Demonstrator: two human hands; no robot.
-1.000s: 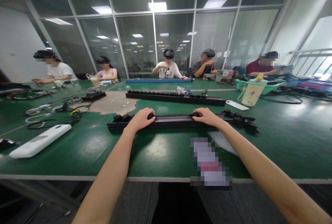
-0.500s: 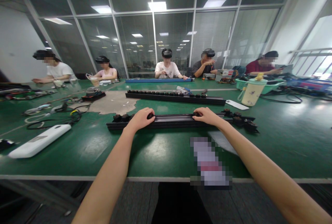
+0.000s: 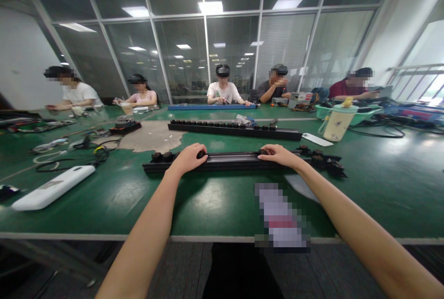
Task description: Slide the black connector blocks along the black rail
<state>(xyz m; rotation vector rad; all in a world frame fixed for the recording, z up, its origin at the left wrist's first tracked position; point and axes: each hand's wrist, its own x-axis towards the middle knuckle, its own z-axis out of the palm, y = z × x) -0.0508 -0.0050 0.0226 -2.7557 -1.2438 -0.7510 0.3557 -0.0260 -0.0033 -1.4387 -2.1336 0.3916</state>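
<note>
A long black rail [image 3: 232, 161] lies across the green table [image 3: 86, 211] in front of me. My left hand [image 3: 188, 157] rests curled on its left part, fingers closed on a small black knob [image 3: 200, 154]. My right hand [image 3: 279, 155] grips the rail further right, fingertips pinched on another black knob [image 3: 262, 152]. More black knobs sit at the rail's left end [image 3: 163, 156], and loose ones cluster at its right end [image 3: 324, 161].
A second black rail [image 3: 236, 130] lies behind, a blue one [image 3: 211, 107] further back. White device [image 3: 52, 188] and cables [image 3: 86, 151] at left, cream kettle [image 3: 338, 123] and green basket [image 3: 364, 116] at right. Several people sit along the far side.
My hands stay on the rail; the right hand has shifted very slightly. The people across the table moved a little.
</note>
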